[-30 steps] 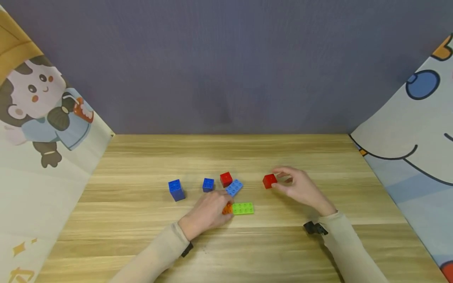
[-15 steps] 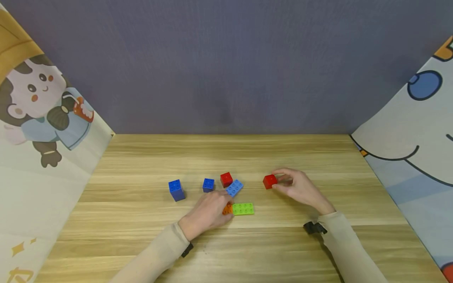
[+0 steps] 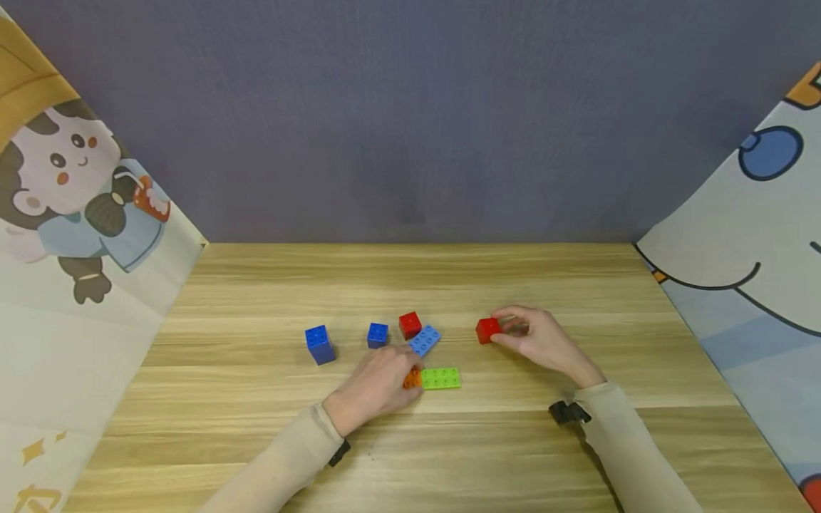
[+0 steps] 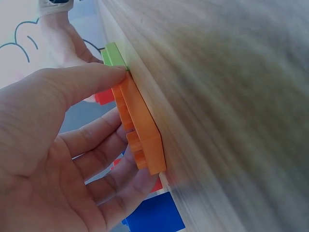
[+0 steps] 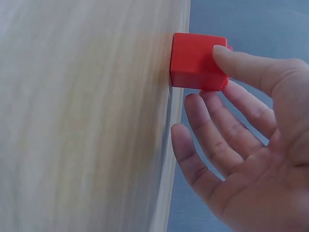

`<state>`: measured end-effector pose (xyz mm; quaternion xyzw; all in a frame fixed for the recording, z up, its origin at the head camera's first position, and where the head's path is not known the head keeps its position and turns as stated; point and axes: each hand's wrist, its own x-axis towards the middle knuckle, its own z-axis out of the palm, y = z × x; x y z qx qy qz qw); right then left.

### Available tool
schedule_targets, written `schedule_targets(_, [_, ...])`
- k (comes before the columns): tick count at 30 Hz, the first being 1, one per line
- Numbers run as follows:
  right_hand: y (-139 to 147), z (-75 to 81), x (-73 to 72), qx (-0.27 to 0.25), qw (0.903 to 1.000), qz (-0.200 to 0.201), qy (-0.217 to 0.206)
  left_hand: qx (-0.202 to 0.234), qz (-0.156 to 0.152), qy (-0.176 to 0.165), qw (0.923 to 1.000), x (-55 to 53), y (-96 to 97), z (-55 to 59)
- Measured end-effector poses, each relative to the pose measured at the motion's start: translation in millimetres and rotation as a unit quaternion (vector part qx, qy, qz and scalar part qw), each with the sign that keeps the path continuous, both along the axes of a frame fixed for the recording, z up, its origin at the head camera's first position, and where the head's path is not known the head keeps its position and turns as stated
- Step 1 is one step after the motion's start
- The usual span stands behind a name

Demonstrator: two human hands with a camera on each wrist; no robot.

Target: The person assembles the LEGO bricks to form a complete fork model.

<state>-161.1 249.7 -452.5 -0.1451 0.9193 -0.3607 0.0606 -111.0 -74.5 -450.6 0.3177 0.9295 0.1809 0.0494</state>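
Note:
My left hand point(image 3: 377, 381) grips an orange toy building brick point(image 4: 145, 125), thumb on the near side and fingers on the far side. Most of that brick is hidden under the hand in the head view. A flat lime-green brick point(image 3: 440, 378) lies end to end with it on the right. Further right, my right hand point(image 3: 544, 343) pinches a red brick point(image 5: 195, 58) that stands on the table, its thumb on one face and its lower fingers loosely spread. Just beyond the left fingertips lies a light-blue brick point(image 3: 425, 340), slanted against a second red brick point(image 3: 410, 325).
Left of the second red brick stands a small dark-blue brick point(image 3: 378, 335). A taller dark-blue brick point(image 3: 320, 345) is further left. The wooden table point(image 3: 513, 456) meets a grey back wall point(image 3: 410, 142) and cartoon-printed side panels.
Over the last second my right hand and its red brick shift only a touch, slightly left and nearer. My left hand and the other bricks stay where they were.

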Motion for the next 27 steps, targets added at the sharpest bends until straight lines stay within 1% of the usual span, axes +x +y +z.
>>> schedule_targets(8, [2,4.8,4.7,-0.004,1.0,-0.007,0.002,0.0,0.0,0.003,1.0,1.6,2.2,2.9])
schedule_targets(13, [-1,8.2,10.9,-0.007,0.9999,0.004,0.012,-0.002,0.001,0.005,1.0,2.5,2.7,5.5])
schedule_targets(19, [-12,10.8,21.7,-0.009,0.9995,0.023,0.018,-0.004,0.006,-0.001,1.0,3.7,3.4,9.5])
schedule_targets(27, [-25,12.6,34.7,-0.022,0.9989,0.04,0.01,-0.01,0.009,-0.006,0.9999,5.7,6.3,13.0])
